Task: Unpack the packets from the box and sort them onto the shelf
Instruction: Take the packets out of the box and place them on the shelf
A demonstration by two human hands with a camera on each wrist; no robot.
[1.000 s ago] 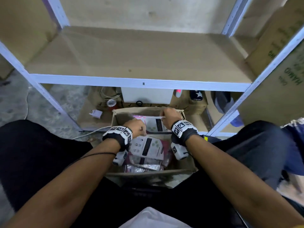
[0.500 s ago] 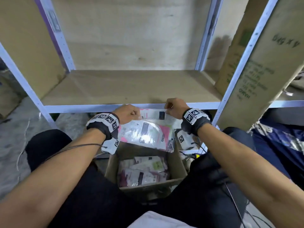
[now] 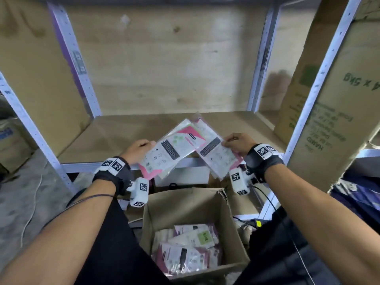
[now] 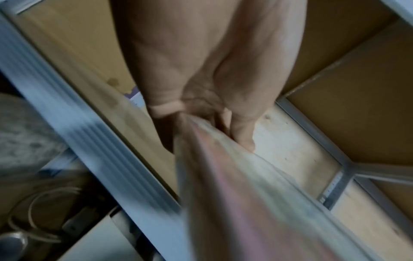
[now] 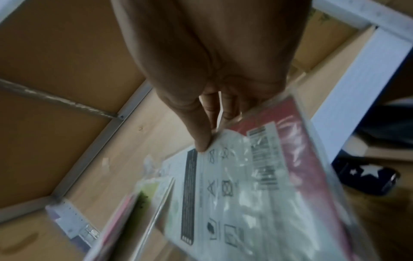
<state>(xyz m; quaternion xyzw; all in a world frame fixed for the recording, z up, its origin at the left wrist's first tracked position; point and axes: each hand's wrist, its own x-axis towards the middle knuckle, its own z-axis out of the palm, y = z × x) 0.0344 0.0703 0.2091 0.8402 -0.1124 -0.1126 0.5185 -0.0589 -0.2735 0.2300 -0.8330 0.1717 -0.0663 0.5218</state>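
Note:
My left hand (image 3: pixel 141 148) pinches the edge of a clear plastic packet (image 3: pixel 171 150) with pink and green inside; in the left wrist view that packet (image 4: pixel 234 194) is a blur below the fingers (image 4: pixel 243 139). My right hand (image 3: pixel 234 141) pinches a second packet (image 3: pixel 216 153) with a white label and pink backing, seen close as the packet (image 5: pixel 257 185) in the right wrist view. Both packets hang above the front edge of the wooden shelf (image 3: pixel 127 130), their upper ends overlapping. The open cardboard box (image 3: pixel 193 204) between my knees holds several more packets (image 3: pixel 189 247).
White metal uprights (image 3: pixel 74 58) frame the shelf bay. A tall printed carton (image 3: pixel 329 112) leans at the right. Under the shelf lie a white box (image 3: pixel 181 175) and cables. A concrete floor with a cord (image 3: pixel 30 210) is at the left.
Both hands have lifted the packets out of the box and up to the shelf's front edge, then drawn them apart, one in each hand. My head has tilted up toward the shelf.

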